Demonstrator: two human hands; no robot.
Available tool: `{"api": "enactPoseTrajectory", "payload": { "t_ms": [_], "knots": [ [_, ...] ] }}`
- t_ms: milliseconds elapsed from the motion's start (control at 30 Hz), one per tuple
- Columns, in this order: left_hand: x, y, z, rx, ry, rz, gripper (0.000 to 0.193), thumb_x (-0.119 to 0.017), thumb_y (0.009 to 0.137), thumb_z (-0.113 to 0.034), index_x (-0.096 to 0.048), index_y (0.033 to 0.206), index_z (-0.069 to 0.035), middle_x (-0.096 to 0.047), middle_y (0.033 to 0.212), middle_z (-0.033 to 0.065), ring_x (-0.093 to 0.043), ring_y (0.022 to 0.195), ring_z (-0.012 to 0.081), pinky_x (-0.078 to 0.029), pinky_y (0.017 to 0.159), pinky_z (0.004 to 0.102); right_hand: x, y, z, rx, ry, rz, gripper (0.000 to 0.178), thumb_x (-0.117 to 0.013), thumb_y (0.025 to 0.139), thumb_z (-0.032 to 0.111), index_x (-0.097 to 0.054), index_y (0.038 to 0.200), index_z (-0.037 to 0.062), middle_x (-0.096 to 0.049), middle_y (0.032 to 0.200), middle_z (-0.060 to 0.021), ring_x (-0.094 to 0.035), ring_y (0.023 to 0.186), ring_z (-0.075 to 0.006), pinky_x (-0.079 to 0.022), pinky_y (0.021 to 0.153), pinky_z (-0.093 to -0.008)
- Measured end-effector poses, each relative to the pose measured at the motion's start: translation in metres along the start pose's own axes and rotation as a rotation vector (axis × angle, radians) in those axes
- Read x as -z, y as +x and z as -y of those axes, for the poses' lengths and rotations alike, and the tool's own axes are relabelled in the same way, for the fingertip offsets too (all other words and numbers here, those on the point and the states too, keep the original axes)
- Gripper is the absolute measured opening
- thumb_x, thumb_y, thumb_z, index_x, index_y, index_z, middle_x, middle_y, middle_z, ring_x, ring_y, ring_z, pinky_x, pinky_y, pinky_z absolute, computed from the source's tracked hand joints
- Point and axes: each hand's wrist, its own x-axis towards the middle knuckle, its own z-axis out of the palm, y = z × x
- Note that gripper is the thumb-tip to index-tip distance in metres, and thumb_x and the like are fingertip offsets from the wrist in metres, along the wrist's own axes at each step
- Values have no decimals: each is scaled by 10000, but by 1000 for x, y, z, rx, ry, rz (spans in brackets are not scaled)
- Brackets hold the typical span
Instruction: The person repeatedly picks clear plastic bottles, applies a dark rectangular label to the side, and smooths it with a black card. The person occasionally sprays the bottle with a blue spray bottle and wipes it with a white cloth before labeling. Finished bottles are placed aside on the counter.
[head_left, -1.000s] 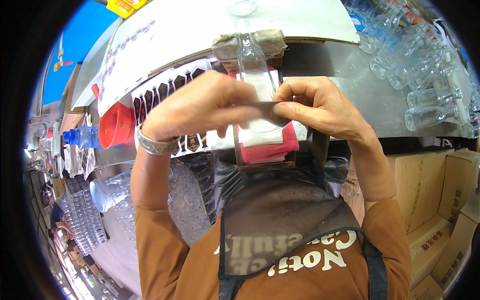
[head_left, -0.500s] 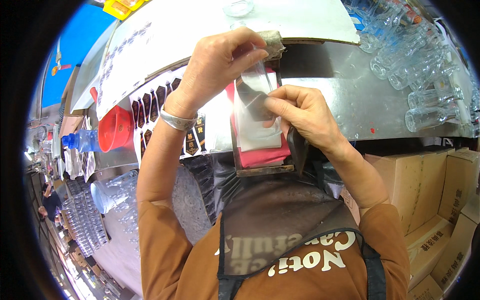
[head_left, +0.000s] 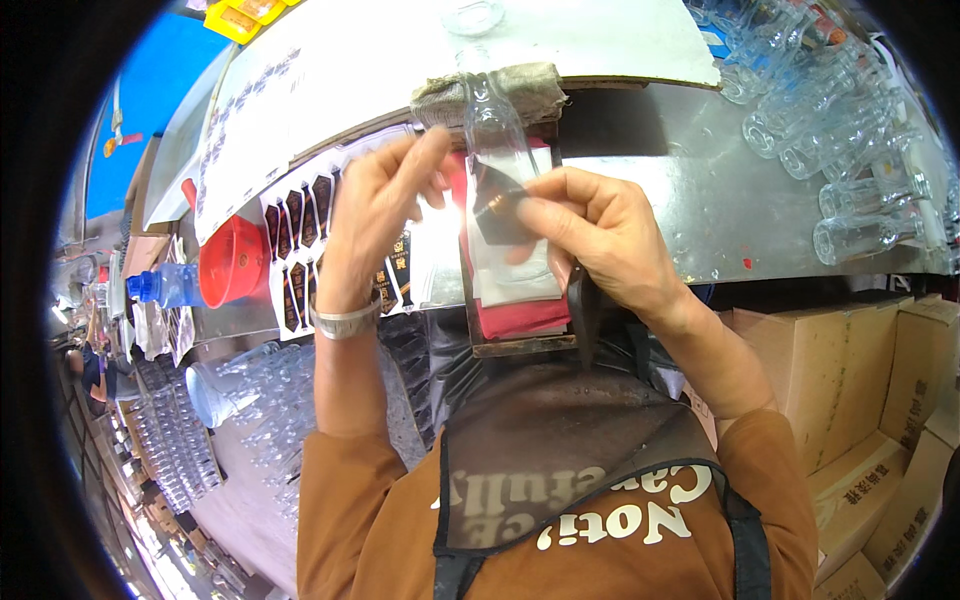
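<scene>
A clear glass bottle (head_left: 488, 120) lies lengthwise, its neck on a rolled beige cloth (head_left: 545, 92) and its body over a white sheet (head_left: 515, 285) on red padding (head_left: 520, 318). My right hand (head_left: 610, 230) pinches the edge of a dark, pointed label (head_left: 497, 205) over the bottle's body. A dark, flat blade-like tool (head_left: 585, 315) also hangs from that hand, under the curled fingers. Left of the bottle, my left hand (head_left: 385, 210) is raised off it, slightly blurred, fingers loosely bent and apart, with nothing visible in them. It hovers over a sheet of dark labels (head_left: 302, 210).
Several clear bottles (head_left: 850, 235) lie along the right of the metal table. A red funnel-like container (head_left: 230, 262) and a blue-capped bottle (head_left: 165, 284) stand at left. Open cardboard boxes (head_left: 820, 380) sit at lower right. More glassware (head_left: 255, 420) is at lower left.
My left hand has let go of the bottle's neck end and moved left and down toward the label sheet. The bottle and rolled cloth now show. My right hand has barely moved.
</scene>
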Motion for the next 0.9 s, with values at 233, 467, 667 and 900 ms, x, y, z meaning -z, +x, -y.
{"api": "enactPoseTrajectory", "payload": {
  "t_ms": [233,467,667,900],
  "knots": [
    [-39,-16,-12,126,-772,-77,349,-596,1016,-362,-686,955,-30,-687,756,24,-593,543,35,-416,466,164,-10,6,18,60,42,68,226,-639,988,149,-661,1119,-34,-724,792,-108,-552,508,-46,-423,462,-175],
    [-51,12,4,-321,-22,-394,202,-789,849,-129,-715,997,-11,-628,851,7,-528,659,58,-452,609,213,-3,-1,-10,-14,-62,-28,243,-655,972,148,-657,1151,-16,-722,761,-94,-545,503,-41,-418,469,-172],
    [-62,13,3,-324,156,-531,422,-839,753,-166,-687,1128,-49,-567,935,42,-520,668,107,-485,664,272,6,-11,-2,-178,-185,9,286,-643,957,196,-633,1112,-44,-718,734,-72,-610,623,-70,-485,566,-230],
    [-55,6,2,-409,216,-491,488,-796,800,-164,-658,1260,-78,-556,1254,133,-598,1028,209,-501,898,337,34,-20,2,-132,-428,27,216,-640,982,202,-680,939,-6,-632,669,-18,-553,558,-46,-423,480,-196]
  ]
}}
